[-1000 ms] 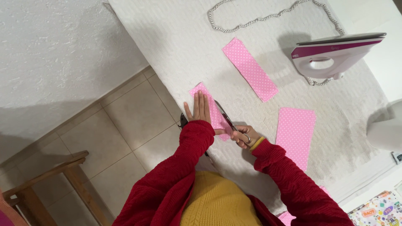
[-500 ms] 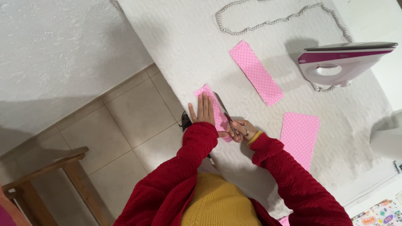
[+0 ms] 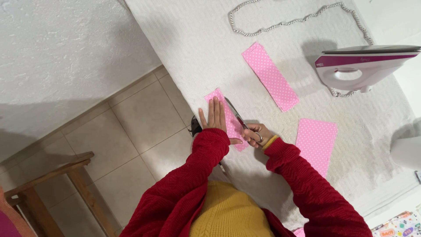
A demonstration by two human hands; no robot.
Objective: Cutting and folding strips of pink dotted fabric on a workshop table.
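- The right hand (image 3: 256,135) is closed around the handles of a pair of scissors (image 3: 237,116), fingers through the loops, a ring on one finger and a yellow cuff at the wrist.
- The scissor blades point away from the person, lying along the right edge of a small pink dotted fabric piece (image 3: 228,118); how far apart the blades are cannot be told.
- The left hand (image 3: 215,116) lies flat, fingers stretched out together, pressing down on that same fabric piece; it grips nothing.
- The small pink piece sits at the near-left edge of the white tabletop (image 3: 197,52), just beside the scissors.
- Beyond the scissors, further from the person, lies a long pink dotted strip (image 3: 270,77), set at a slant.
- To the right of the scissors, apart from them, a wider pink dotted rectangle (image 3: 316,145) lies flat.
- Far right of the scissors stands a white and magenta iron (image 3: 359,66), resting on its heel.
- A pale beaded cord (image 3: 289,22) loops across the far part of the tabletop, well beyond the scissors.
- Left of the scissors, below the tabletop edge, is a tiled floor (image 3: 140,127) with a wooden stool (image 3: 48,184).
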